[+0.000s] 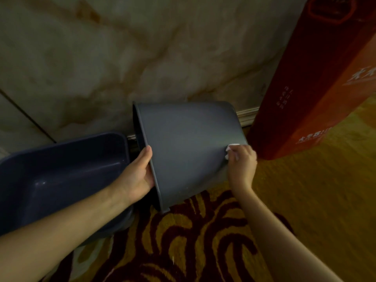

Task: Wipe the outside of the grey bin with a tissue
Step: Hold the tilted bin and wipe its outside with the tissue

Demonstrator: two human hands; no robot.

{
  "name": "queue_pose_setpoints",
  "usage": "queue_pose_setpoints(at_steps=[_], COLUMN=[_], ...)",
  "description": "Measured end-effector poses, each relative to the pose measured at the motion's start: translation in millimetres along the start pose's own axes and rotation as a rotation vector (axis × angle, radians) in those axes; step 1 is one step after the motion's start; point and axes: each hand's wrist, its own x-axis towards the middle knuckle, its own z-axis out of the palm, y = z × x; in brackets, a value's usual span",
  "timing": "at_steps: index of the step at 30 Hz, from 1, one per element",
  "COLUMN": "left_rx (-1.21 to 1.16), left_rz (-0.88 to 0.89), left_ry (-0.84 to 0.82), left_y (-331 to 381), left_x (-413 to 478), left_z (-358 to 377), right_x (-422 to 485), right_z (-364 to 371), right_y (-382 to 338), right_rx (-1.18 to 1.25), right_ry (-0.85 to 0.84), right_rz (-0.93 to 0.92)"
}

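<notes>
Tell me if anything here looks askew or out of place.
Only the grey bin is askew: it is tipped on its side, mouth to the left, left hand gripping its rim while the right hand presses a tissue near its base. Nothing looks spilled or damaged.

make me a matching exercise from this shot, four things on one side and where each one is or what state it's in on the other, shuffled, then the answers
Things
1. grey bin
2. tissue
3. blue tub
4. red box

Places or states
A. stands at the right against the wall
B. tipped on its side, opening facing left
C. bunched under the right hand, pressed to the bin's wall near its base
D. sits on the floor at the left, beside the left hand that holds the bin's rim

Pairs: 1-B, 2-C, 3-D, 4-A
</notes>
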Motion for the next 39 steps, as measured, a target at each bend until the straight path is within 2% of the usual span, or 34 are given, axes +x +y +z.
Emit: queue_pose_setpoints(at_steps=[6,10,13,17,24,27,30,33,36,39], left_rx=[0.003,-0.002,0.017,0.095,0.169,0.187,0.207,0.192,0.152,0.106], left_rz=[0.109,0.107,0.105,0.1,0.099,0.089,0.046,0.036,0.032,0.011], left_ry=[0.106,0.153,0.217,0.355,0.373,0.387,0.411,0.431,0.448,0.427], left_y=[7.6,16.2,22.2,31.6,43.1,51.0,61.1,63.6,61.0,60.3], left_x=[5.7,7.3,7.7,6.9,11.0,14.4,16.7,18.7,21.6,21.9], left_z=[35.3,43.3,46.6,44.3,54.0,59.0,58.1,61.0,67.4,68.7], right_x=[-103.7,-111.8,-95.4,-58.5,3.6,8.1,-10.1,-44.1,-77.8,-91.0], right_z=[6.6,-6.9,-21.3,-33.6,-49.1,-51.9,-55.8,-59.6,-61.7,-63.8], right_y=[-73.2,-93.0,-91.9,-63.1,15.7,14.5,-22.0,-72.1,-112.4,-132.9], right_rx=[0.166,0.247,0.21,0.097,0.002,0.041,0.106,0.202,0.273,0.287], right_ry=[-0.184,-0.213,-0.221,-0.168,-0.066,-0.04,-0.049,-0.13,-0.193,-0.16], right_rz=[-0.4,-0.442,-0.504,-0.374,0.083,0.159,0.07,-0.163,-0.317,-0.422])
